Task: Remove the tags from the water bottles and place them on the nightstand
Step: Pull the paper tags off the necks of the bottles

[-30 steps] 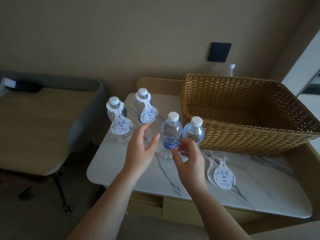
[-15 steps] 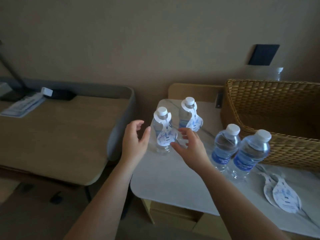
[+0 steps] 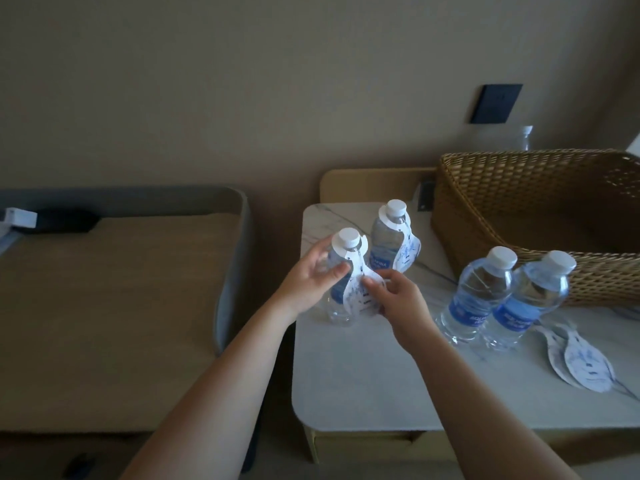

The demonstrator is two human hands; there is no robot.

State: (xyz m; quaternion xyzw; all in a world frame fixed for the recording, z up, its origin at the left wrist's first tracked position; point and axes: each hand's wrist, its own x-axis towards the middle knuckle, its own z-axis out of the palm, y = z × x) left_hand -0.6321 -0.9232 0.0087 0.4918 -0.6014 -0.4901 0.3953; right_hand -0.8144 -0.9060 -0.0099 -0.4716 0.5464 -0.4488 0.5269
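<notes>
Several clear water bottles with white caps stand on the marble-topped nightstand [image 3: 363, 386]. My left hand [image 3: 311, 278] is wrapped around the front-left bottle [image 3: 341, 306], which wears a white printed tag [image 3: 358, 292] on its neck. My right hand [image 3: 394, 299] pinches the lower part of that tag. Behind it a second tagged bottle [image 3: 389, 237] stands untouched. Two bottles without tags [image 3: 474, 296] [image 3: 530, 303] stand to the right. Two removed tags [image 3: 581, 362] lie flat on the nightstand at the right.
A large wicker basket [image 3: 485, 216] fills the back right of the nightstand. A wooden side table [image 3: 104, 306] with a grey rim stands to the left, with a dark device [image 3: 65, 221] at its far edge. A black wall switch [image 3: 495, 103] is above the basket.
Both hands moved left from the untagged bottles to the front-left tagged bottle; the left hand closed around it and the right hand took hold of its tag. The view shifted left.
</notes>
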